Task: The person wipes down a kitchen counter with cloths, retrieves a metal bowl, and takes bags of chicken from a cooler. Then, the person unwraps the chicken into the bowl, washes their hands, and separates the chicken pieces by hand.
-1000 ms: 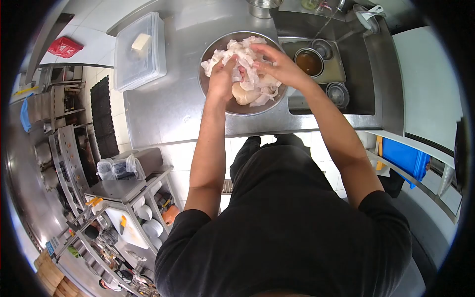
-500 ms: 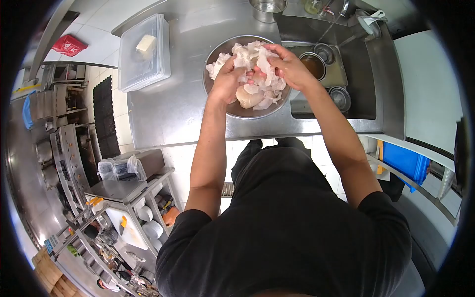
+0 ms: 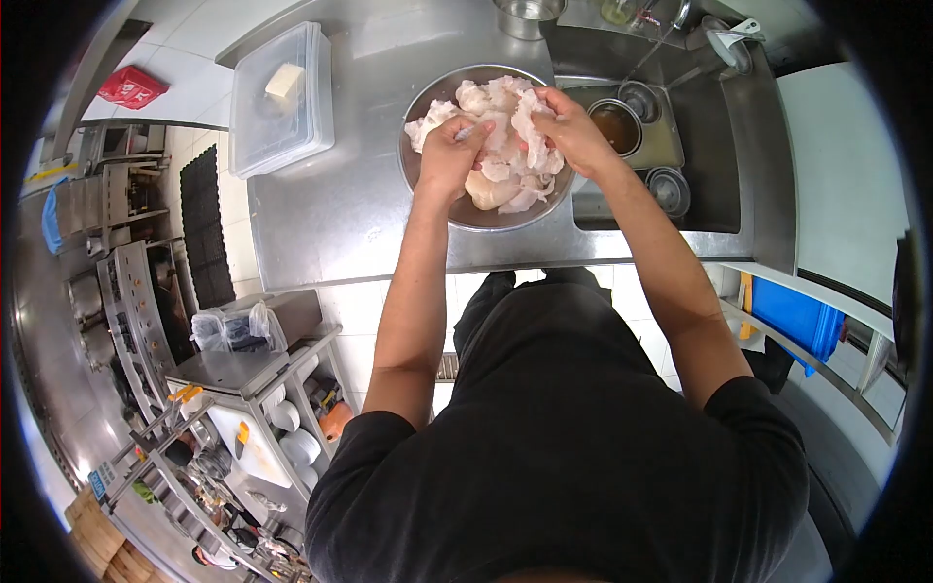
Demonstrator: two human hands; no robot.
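A round metal bowl point(image 3: 413, 173) stands on the steel counter, filled with pale raw meat point(image 3: 501, 146) that looks like chicken, in ragged pieces. At the bowl's left side, my left hand point(image 3: 453, 155) is closed on some of the pale meat. My right hand point(image 3: 571, 134), over the bowl's right side, grips a whitish, wrinkled piece point(image 3: 530, 121) between thumb and fingers. A smoother, rounded piece point(image 3: 488, 190) lies near the front of the bowl, below my hands.
On the counter's left is a lidded clear plastic box point(image 3: 277, 117) with a pale block on it. To the right, the sink point(image 3: 714, 146) holds a pot of brown liquid point(image 3: 617, 126) and metal bowls. Another metal pot point(image 3: 528, 17) stands behind.
Both hands were spread wider in the meat a second ago. Their fingers have since closed on pieces, and my right hand has drawn a whitish piece toward the right.
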